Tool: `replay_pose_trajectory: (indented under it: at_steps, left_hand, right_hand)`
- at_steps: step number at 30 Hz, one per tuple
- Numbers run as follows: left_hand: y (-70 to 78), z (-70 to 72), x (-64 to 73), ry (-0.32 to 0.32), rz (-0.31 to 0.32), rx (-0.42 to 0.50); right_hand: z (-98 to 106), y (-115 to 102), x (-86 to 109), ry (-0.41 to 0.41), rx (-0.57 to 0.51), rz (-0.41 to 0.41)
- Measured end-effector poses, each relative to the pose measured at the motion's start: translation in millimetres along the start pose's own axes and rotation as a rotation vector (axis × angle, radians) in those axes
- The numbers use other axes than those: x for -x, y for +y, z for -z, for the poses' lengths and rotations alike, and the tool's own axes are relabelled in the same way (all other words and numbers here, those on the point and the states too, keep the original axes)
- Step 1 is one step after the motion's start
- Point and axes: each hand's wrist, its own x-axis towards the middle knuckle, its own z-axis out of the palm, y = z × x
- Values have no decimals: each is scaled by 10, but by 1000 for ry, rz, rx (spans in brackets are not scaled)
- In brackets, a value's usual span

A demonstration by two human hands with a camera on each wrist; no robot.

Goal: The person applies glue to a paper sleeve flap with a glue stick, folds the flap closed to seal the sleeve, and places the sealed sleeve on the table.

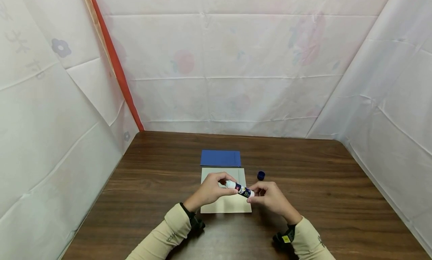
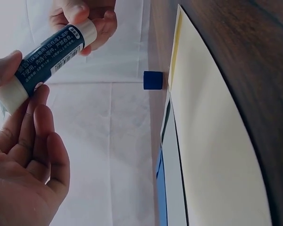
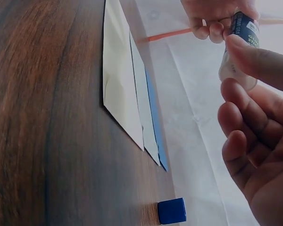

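Both hands hold a glue stick (image 1: 243, 190) with a dark blue label and white ends, tilted above the pale sheets. My left hand (image 1: 212, 189) pinches its upper white end between thumb and fingers. At the other white end, the thumb and fingers of my right hand (image 1: 270, 197) grip it. Chinese print and a barcode show on the label of the glue stick (image 2: 52, 54) in the left wrist view. Its blue cap (image 1: 261, 175) stands on the table, just beyond the right hand. Below the hands lies a cream sheet (image 1: 226, 205), partly hidden by them.
Past the cream sheet lies a pale grey-green sheet (image 1: 219, 172), and behind that a blue sheet (image 1: 221, 158). All rest on a dark wooden table (image 1: 162, 177). White patterned cloth (image 1: 236, 65) hangs along the back and both sides, with a red strip (image 1: 114, 57) at the left corner.
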Motion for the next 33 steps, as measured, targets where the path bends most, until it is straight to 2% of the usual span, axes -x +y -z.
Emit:
replay_pose_trajectory:
  at_steps: [7,16,27,33]
  left_hand:
    - [-2,-16,-4,9,9,14]
    - [2,-49,-4,4,64,20]
    - [-25,-46,-1,3,71,7]
    - [-55,-37,4,-11,72,31]
  right_hand:
    - [-25,-11,-4,43,10,1]
    - [-54,23,5,27,39,-26]
    - [-53,42,13,8,44,-33]
    - [-40,24,16,21,40,-6]
